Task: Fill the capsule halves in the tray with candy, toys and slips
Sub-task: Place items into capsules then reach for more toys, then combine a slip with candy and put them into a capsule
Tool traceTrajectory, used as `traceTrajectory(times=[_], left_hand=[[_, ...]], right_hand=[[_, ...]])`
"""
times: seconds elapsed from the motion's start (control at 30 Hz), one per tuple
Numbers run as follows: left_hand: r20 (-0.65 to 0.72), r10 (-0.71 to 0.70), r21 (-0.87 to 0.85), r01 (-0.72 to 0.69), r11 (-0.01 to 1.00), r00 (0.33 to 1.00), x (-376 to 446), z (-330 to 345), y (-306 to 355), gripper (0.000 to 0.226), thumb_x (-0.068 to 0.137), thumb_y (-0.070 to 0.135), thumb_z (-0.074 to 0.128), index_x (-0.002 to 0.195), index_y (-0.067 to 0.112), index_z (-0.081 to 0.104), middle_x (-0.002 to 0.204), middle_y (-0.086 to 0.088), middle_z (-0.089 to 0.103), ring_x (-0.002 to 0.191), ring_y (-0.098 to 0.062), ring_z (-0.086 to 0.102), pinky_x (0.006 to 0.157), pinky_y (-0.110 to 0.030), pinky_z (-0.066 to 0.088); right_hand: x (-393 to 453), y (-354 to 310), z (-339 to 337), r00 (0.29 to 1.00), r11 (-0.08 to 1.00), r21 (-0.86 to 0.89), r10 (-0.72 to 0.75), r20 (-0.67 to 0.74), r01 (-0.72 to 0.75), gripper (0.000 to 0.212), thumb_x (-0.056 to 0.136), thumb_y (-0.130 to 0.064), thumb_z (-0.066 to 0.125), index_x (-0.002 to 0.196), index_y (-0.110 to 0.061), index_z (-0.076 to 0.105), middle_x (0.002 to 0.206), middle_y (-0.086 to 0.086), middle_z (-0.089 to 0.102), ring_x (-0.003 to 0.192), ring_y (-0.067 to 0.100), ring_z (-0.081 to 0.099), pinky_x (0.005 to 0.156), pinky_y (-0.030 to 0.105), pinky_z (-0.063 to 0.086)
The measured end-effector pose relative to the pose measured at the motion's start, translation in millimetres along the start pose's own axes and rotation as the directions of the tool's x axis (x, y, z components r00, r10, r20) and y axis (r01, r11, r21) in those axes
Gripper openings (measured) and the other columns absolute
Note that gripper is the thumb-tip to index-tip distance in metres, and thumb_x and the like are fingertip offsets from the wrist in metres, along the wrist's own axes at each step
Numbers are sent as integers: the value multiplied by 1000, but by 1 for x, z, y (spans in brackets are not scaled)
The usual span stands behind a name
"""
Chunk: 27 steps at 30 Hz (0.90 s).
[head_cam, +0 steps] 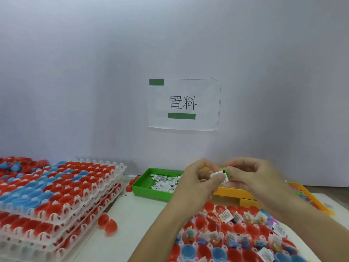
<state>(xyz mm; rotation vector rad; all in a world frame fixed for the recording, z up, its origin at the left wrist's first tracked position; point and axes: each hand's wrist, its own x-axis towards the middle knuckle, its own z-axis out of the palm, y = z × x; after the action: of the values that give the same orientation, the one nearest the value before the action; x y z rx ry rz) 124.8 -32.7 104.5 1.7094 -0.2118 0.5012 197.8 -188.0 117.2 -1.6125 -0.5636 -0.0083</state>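
Pinching one small white slip between both hands, I see my left hand and right hand meet at centre right, above the tray of red and blue capsule halves at lower right.

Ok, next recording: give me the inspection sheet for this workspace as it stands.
Surface: white table, partly bare.
Job's things: working tray of red and blue capsule halves, many holding candy, toys and slips; green tray of slips; yellow tray behind the hands.
Clutter: stacked trays of capsule halves at left; loose red halves.
Hands: left hand and right hand together pinch a small white slip.
Cables: nothing seen.
Surroundings: white wall, paper sign reading 置料.
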Motion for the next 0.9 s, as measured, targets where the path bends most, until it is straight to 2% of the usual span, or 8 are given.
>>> traceTrajectory(times=[0.07, 0.17, 0.27, 0.33, 0.43, 0.63, 0.77, 0.9], left_hand=[[-29, -4, -12, 4, 1000, 1000, 1, 2, -2, 12, 91, 18, 67, 86, 14, 57, 58, -4, 48, 47, -12, 42, 47, -21, 37], [-96, -2, 34, 6, 999, 995, 0, 4, -4, 17, 89, 22, 69, 88, 16, 53, 60, -5, 49, 46, -7, 44, 51, -23, 38], [-126, -2, 33, 6, 999, 992, 0, 4, -6, 21, 87, 28, 71, 90, 17, 52, 60, -4, 49, 49, -11, 41, 51, -26, 37], [-121, -6, 19, 9, 1000, 993, 0, 3, -6, 23, 86, 29, 72, 91, 17, 53, 57, 0, 46, 50, -13, 38, 50, -26, 35], [-78, -30, -21, 29, 999, 996, 0, 1, -8, 23, 86, 30, 71, 93, 16, 55, 54, 5, 43, 49, -12, 36, 47, -23, 34], [36, -82, -191, 87, 978, 996, -1, 3, -16, 24, 90, 28, 67, 98, 8, 56, 56, 0, 36, 47, -13, 29, 46, -24, 28], [64, -114, -237, 125, 963, 991, 0, 6, -21, 25, 89, 27, 66, 101, 6, 58, 57, 0, 40, 47, -13, 31, 47, -25, 29], [125, -148, -320, 181, 930, 981, -1, 7, -21, 26, 83, 33, 68, 97, 12, 60, 60, -2, 39, 48, -13, 29, 47, -24, 26]], right_hand=[[-3, -1, 5, 1000, 998, 55, 21, 21, -23, 7, 90, -9, 70, 93, -10, 76, 87, 8, 77, 84, 22, 75, 78, 31, 59], [-7, -3, 10, 999, 993, 107, 37, 33, -40, 9, 92, -9, 68, 94, -11, 76, 88, 8, 77, 84, 21, 76, 73, 25, 61], [-12, -6, 10, 997, 990, 137, 24, 78, -35, 10, 88, -15, 71, 96, -14, 78, 92, 5, 78, 88, 19, 76, 76, 26, 60], [-15, -6, 9, 994, 996, 92, -1, 112, -10, 16, 83, -18, 75, 99, -18, 78, 94, 1, 79, 91, 15, 75, 77, 25, 60], [-17, -7, 10, 992, 993, 118, -9, 127, -6, 25, 75, -20, 77, 99, -15, 78, 93, 2, 79, 89, 15, 76, 71, 16, 57], [-12, 1, 9, 983, 942, 318, 55, 175, -109, 28, 59, -17, 80, 86, -10, 82, 94, 14, 78, 89, 23, 76, 69, 19, 58], [-10, 8, 7, 977, 903, 396, 94, 192, -164, 23, 62, -7, 78, 85, -6, 81, 94, 18, 77, 85, 24, 76, 66, 20, 58], [-8, 11, 5, 980, 892, 413, 134, 148, -185, 35, 62, -4, 77, 97, 2, 76, 93, 19, 77, 83, 24, 76, 64, 21, 59]])
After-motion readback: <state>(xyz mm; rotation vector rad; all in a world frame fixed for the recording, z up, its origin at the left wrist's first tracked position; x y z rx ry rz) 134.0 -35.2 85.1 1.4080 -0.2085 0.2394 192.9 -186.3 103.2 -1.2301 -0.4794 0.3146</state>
